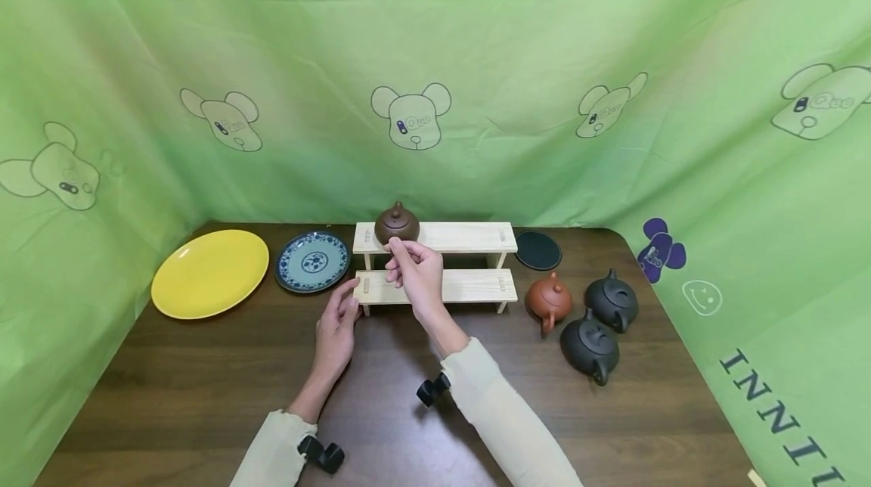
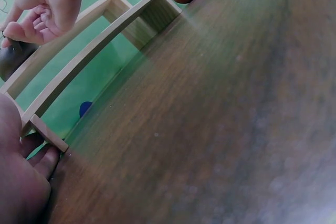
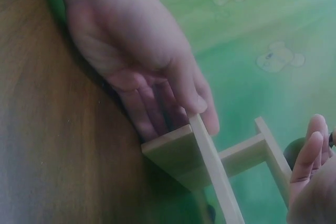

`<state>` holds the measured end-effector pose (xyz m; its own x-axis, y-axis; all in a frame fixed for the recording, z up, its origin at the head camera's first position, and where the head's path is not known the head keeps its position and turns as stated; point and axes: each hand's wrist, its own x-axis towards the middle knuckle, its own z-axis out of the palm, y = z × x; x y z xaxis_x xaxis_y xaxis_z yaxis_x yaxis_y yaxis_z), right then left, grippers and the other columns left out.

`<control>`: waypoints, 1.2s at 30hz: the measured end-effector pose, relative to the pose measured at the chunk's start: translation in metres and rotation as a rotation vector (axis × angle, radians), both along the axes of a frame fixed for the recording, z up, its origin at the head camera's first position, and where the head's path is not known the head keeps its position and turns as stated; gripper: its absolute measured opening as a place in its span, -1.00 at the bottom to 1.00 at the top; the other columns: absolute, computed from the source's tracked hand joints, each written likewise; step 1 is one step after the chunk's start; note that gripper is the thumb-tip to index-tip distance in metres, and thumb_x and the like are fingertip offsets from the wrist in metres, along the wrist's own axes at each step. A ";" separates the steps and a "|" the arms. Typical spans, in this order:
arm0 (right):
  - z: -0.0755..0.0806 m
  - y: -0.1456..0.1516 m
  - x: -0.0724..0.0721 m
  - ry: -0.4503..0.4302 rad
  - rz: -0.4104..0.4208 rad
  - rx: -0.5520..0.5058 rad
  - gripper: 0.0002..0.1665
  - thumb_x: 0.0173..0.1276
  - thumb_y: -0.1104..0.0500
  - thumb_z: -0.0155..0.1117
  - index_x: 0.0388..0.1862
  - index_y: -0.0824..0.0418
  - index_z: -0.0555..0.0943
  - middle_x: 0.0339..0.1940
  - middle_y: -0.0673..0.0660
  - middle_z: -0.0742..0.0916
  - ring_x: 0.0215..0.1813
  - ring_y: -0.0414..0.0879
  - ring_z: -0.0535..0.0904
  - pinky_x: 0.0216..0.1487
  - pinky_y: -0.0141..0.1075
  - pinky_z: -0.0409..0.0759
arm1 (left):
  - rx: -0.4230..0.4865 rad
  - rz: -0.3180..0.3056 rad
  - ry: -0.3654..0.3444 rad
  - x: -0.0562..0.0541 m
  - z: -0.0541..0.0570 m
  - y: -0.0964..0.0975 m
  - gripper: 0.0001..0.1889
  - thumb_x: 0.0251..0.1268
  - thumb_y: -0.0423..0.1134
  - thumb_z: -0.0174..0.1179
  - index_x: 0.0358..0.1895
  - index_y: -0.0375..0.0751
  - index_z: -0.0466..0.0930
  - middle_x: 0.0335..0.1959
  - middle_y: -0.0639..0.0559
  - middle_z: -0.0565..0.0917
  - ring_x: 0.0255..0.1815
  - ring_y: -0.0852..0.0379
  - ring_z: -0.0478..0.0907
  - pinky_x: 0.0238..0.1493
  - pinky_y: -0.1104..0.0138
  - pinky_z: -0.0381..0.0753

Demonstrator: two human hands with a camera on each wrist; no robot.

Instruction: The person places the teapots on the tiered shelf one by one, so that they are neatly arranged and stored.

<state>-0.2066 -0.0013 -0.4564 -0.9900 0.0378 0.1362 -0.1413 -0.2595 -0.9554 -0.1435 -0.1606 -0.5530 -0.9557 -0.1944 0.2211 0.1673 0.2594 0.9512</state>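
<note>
A small dark brown teapot (image 1: 398, 224) stands on the upper tier of a two-tier wooden stand (image 1: 469, 287). My right hand (image 1: 420, 275) pinches its near side between thumb and forefinger; those fingertips hide the pinched part. In the left wrist view the same hand (image 2: 52, 9) hangs over the lower tier with its other fingers curled. At the stand's left end my left hand (image 1: 336, 332) grips the lower tier. In the right wrist view this hand's (image 3: 142, 51) thumb lies at the board's corner, its other fingers against the end panel (image 3: 176, 153).
Right of the stand sit a reddish-brown teapot (image 1: 549, 299) and two black teapots (image 1: 610, 301) (image 1: 589, 347). A dark round coaster (image 1: 538, 250) lies behind them. To the left are a blue patterned plate (image 1: 314, 262) and a yellow oval plate (image 1: 211, 274). Green cloth (image 1: 422, 33) surrounds the table.
</note>
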 end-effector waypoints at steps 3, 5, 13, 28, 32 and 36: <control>-0.001 0.002 0.000 -0.003 0.003 0.004 -0.64 0.68 0.17 0.37 -0.06 0.54 0.78 -0.62 -0.07 0.72 -0.66 -0.30 0.57 -0.61 -0.48 0.49 | 0.001 -0.015 -0.024 0.005 0.011 0.003 -0.59 0.84 -0.28 0.01 0.57 -0.19 0.52 0.23 -0.34 0.78 0.16 -0.06 0.71 0.10 0.41 0.53; -0.002 0.003 0.000 -0.004 0.011 0.001 -0.65 0.67 0.18 0.38 -0.05 0.53 0.78 -0.61 -0.07 0.71 -0.66 -0.30 0.56 -0.61 -0.48 0.48 | 0.007 -0.014 -0.045 0.006 0.013 0.004 -0.59 0.85 -0.29 0.01 0.57 -0.18 0.52 0.23 -0.31 0.79 0.18 -0.05 0.71 0.12 0.44 0.53; -0.006 0.006 0.002 0.000 -0.012 -0.046 -0.85 0.56 0.32 0.45 -0.10 0.46 0.77 -0.60 -0.04 0.71 -0.67 -0.29 0.54 -0.62 -0.49 0.47 | -0.011 -0.009 0.053 -0.004 -0.012 -0.003 -0.61 0.85 -0.16 0.04 0.54 -0.04 0.57 0.05 -0.19 0.86 -0.11 0.20 0.62 -0.08 0.39 0.50; -0.001 0.021 0.007 0.011 -0.007 -0.048 -0.86 0.48 0.36 0.52 -0.08 0.45 0.80 -0.57 0.02 0.73 -0.67 -0.28 0.56 -0.61 -0.49 0.48 | 0.016 0.019 0.009 -0.001 0.000 0.003 -0.62 0.83 -0.20 0.07 0.52 -0.09 0.59 -0.09 -0.15 0.84 -0.21 0.14 0.56 -0.11 0.36 0.45; 0.003 0.027 0.012 0.013 -0.018 -0.053 -0.85 0.48 0.38 0.49 -0.06 0.48 0.79 -0.57 0.01 0.72 -0.67 -0.28 0.54 -0.61 -0.49 0.47 | 0.020 0.017 0.023 0.001 0.004 0.005 -0.62 0.82 -0.24 0.06 0.51 -0.14 0.59 -0.29 -0.14 0.74 -0.37 0.11 0.45 -0.19 0.32 0.38; 0.008 0.036 0.016 0.029 -0.018 -0.060 -0.82 0.48 0.38 0.49 -0.04 0.50 0.78 -0.56 0.05 0.74 -0.67 -0.27 0.54 -0.61 -0.48 0.48 | 0.018 0.026 0.029 -0.003 -0.004 0.003 -0.63 0.82 -0.19 0.08 0.50 -0.05 0.61 -0.32 0.00 0.74 -0.38 0.21 0.43 -0.23 0.34 0.40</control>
<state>-0.1907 0.0342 -0.4488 -0.9848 0.0641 0.1617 -0.1737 -0.3130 -0.9337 -0.1461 -0.1579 -0.5574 -0.9434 -0.2238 0.2449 0.1882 0.2468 0.9506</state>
